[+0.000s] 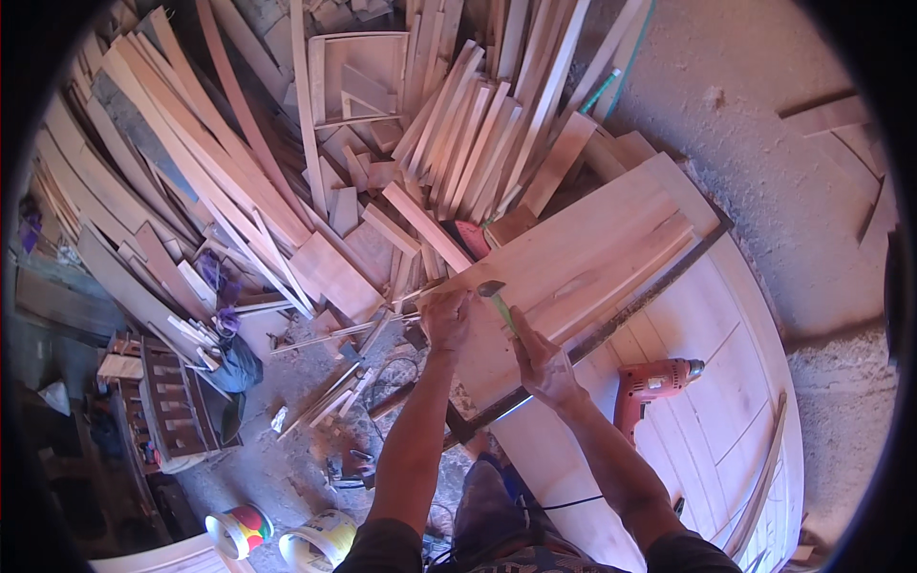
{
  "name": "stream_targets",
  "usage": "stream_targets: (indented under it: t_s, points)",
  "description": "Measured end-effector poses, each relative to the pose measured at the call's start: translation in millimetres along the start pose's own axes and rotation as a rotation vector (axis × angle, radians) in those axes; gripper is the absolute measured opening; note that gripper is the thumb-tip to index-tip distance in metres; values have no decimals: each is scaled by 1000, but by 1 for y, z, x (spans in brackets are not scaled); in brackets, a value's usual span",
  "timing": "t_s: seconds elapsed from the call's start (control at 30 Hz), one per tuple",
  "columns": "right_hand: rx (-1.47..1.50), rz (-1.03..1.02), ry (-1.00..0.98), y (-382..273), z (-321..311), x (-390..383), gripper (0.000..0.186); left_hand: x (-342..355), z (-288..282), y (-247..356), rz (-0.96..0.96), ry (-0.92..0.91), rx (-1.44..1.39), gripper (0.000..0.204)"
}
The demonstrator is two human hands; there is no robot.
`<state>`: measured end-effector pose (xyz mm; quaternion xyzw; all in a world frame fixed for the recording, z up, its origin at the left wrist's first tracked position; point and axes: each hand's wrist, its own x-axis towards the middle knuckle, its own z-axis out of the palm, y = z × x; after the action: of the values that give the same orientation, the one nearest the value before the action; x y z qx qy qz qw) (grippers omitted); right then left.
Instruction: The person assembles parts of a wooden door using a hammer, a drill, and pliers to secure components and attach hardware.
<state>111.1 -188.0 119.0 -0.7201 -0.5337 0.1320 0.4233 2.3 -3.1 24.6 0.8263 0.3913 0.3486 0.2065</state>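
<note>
My right hand (551, 374) is closed round the green handle of a hammer (491, 287), whose dark head is above the board's left end. My left hand (446, 322) rests at that end with its fingers bent and pressed together; whatever they hold is too small to make out. Under both hands lies a wide pale wooden board (583, 244), with a narrower strip of wood (616, 270) on it. A dark bar (630, 313) runs along the board's near right edge, bending at a corner near my forearms.
Right of my right arm, a red power drill (659, 382) lies on a large curved-edge wooden panel (712, 349). Stacked planks and offcuts (468, 143) fill the far side and left. Two buckets (320, 540) stand at lower left, near a slatted wooden piece (177, 396). Sticks litter the floor.
</note>
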Motion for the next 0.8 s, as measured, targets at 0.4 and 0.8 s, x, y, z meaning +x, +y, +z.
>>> stream_targets:
  t_s: [0.4, 0.8]
  points:
    - [-199, -73, -137, -1, 9, 30, 67, -1, 0, 1, -22, -26, 55, 11]
    - [-116, -103, -108, -15, 5, 46, 62, 1, 16, -24, 76, 70, 51, 11]
